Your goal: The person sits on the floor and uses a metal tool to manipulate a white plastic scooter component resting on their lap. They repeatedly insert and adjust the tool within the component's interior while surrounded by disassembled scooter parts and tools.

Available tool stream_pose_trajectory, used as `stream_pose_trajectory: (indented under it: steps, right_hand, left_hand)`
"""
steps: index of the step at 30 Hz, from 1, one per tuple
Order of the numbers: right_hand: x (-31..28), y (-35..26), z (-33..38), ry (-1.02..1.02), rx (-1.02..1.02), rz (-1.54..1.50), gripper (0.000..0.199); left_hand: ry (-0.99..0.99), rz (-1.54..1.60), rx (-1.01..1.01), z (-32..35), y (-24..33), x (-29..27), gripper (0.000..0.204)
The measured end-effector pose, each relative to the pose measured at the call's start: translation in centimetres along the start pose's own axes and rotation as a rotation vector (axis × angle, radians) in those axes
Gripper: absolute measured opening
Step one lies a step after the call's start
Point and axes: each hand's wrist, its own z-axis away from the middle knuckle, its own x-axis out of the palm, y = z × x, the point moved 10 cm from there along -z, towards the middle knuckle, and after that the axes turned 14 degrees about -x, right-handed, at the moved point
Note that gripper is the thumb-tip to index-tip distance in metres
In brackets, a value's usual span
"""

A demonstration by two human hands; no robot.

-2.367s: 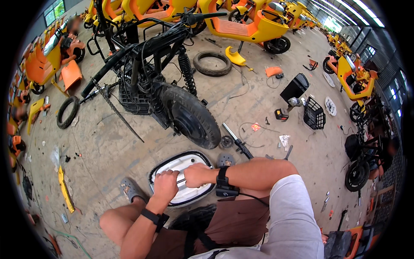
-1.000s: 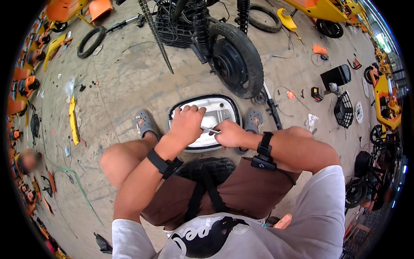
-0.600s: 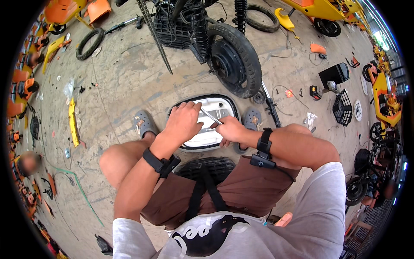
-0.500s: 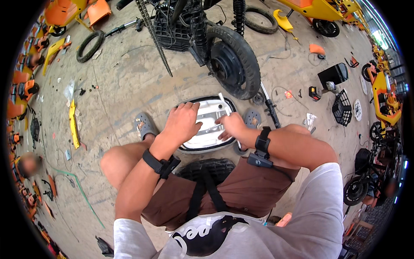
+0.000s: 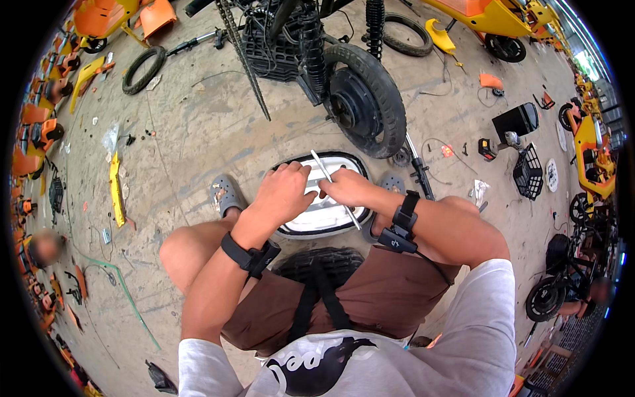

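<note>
On the floor between my feet lies an oval white pan with a thick black rim (image 5: 297,235), like an upturned seat base. My left hand (image 5: 281,193) rests over its left side, fingers bent down by the rim and thumb apart over the white surface. My right hand (image 5: 347,188) is closed, knuckles up, around a thin pale rod (image 5: 320,164). The rod slants across the pan's right side, its upper end at the far rim and its lower end near the right-hand rim. My fingertips on both hands are partly hidden.
Just beyond the pan stands a motorbike's wheel (image 5: 367,102) with a hanging chain (image 5: 245,63). A shock absorber (image 5: 418,169) lies to the right, near a black crate (image 5: 529,172). Loose tyres (image 5: 143,69) and a yellow panel (image 5: 116,188) lie about the floor.
My right hand's fingers have drawn together from a looser spread. The rod has tilted, its upper end swinging left. My left hand stays at the pan's left side.
</note>
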Motion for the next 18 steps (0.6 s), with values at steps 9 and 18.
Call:
stream_pose_trajectory:
  steps: [9,18]
  right_hand:
    - [-1.7,-2.9,-1.5,0.057,-0.111,0.016,0.044]
    - [-2.8,-5.6,-0.8,0.044,-0.186,-0.122,0.053]
  left_hand:
    - [-0.005,-0.116,-0.02,0.1,0.8,1.2,0.059]
    - [-0.082,-0.053,-0.062,0.4,1.9,3.9,0.067]
